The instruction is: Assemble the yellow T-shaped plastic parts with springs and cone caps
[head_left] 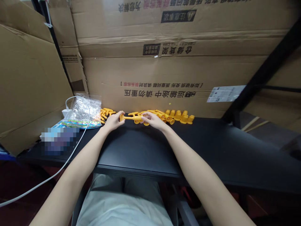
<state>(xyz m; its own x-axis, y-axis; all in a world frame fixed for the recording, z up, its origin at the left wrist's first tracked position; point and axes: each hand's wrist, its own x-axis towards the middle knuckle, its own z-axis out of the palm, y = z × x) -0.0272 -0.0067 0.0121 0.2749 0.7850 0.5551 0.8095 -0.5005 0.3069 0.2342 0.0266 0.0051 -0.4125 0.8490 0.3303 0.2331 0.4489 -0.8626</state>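
Fingers (pixel 120 113) pinching yellow piece (pixel 130 118) by ends, level between left hand (pixel 113 121) and right hand (pixel 153 120).

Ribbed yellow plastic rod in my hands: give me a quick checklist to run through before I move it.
1. Bare left hand holding the ribbed yellow plastic rod at its rounded end: ok.
2. Bare right hand holding the opposite end: ok.
3. Any joint along the rod fully seated: cannot tell; too small here, and fingers cover both ends.
4. Space around the right hand free of loose parts: not ok; small yellow plastic cup-shaped pieces crowd close beside and behind it.
5. Long white cable apart from both hands: ok; it runs off to the left.
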